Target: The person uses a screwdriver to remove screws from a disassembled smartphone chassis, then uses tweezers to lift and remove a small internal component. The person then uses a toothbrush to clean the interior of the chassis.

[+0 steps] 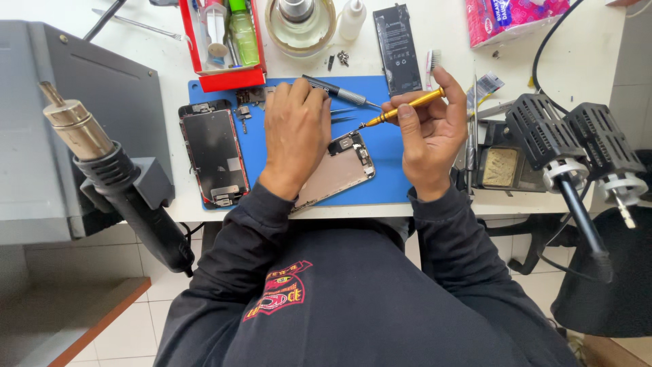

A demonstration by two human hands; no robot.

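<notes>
An opened phone body [339, 170] lies tilted on a blue work mat [387, 146]. My left hand [295, 132] rests flat on its upper end, pressing it down. My right hand [431, 129] grips a small yellow screwdriver [401, 109], its tip pointing down-left toward the phone's top corner. Tweezers [343, 115] and a grey screwdriver [336, 88] lie on the mat just beyond my left hand.
A detached phone screen [214, 153] lies at the mat's left. A red tray [224, 44] with bottles, a black battery [397, 47], a toothbrush [432, 61] and loose screws sit behind. A heat gun [115, 177] stands left; soldering stands [577, 146] right.
</notes>
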